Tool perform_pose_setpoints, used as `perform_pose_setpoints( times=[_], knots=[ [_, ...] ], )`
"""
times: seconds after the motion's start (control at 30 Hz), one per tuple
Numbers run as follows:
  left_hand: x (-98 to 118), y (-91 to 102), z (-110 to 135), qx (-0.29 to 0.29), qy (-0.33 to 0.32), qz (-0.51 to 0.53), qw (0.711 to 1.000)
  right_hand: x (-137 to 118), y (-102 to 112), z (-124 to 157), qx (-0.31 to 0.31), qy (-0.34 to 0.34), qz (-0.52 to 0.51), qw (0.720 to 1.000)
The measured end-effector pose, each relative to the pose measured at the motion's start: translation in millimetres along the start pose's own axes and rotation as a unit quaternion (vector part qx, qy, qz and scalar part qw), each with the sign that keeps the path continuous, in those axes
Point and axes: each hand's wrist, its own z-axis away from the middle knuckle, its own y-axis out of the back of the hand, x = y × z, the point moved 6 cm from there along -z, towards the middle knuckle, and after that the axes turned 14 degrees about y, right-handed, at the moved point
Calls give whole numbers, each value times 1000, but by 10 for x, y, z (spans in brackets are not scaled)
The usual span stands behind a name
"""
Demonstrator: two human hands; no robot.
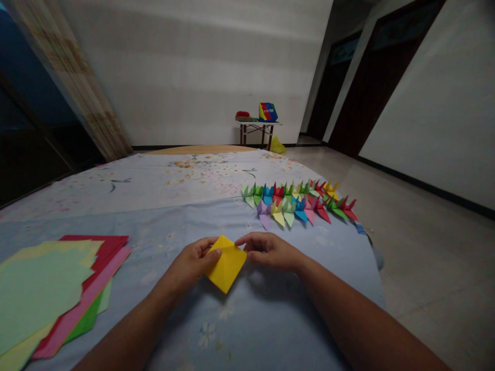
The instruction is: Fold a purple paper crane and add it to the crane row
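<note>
A folded square of yellow origami paper [227, 264] is held diamond-wise above the pale blue tablecloth [185, 226]. My left hand [191, 263] pinches its left side, with the thumb on top. My right hand [268, 251] grips its upper right edge with the fingertips. To the left lies a loose stack of coloured paper sheets [46, 293] in green, red, pink and yellow. Beyond my hands, several multicoloured folded paper cranes [297, 203] stand in overlapping rows.
The cloth-covered round table ends at a curved edge on the right, above a tiled floor [425, 257]. A curtain [77, 77] hangs at the left. Far back, a small folding table [258, 123] holds a colourful box and a red item, with a yellow bag beneath it.
</note>
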Motion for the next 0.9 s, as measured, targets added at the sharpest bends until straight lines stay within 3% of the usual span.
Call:
perform_pose_setpoints(
  times=[0.3, 0.47, 0.7, 0.8, 0.9],
  knots=[
    [40, 41, 33, -6, 6, -24, 1000, -89, -79, 6, -25, 36, 145, 988],
    [-21, 77, -40, 45, -21, -115, 992, -163, -111, 2, -51, 130, 234, 962],
    [18, -1, 0, 147, -164, -314, 923, -69, -150, 14, -133, 147, 341, 919],
    [38, 9, 6, 155, -204, -375, 891, -41, -147, 16, -143, 127, 360, 913],
    [44, 56, -16, 140, -205, -420, 873, -34, -155, 20, -154, 112, 364, 912]
  ],
)
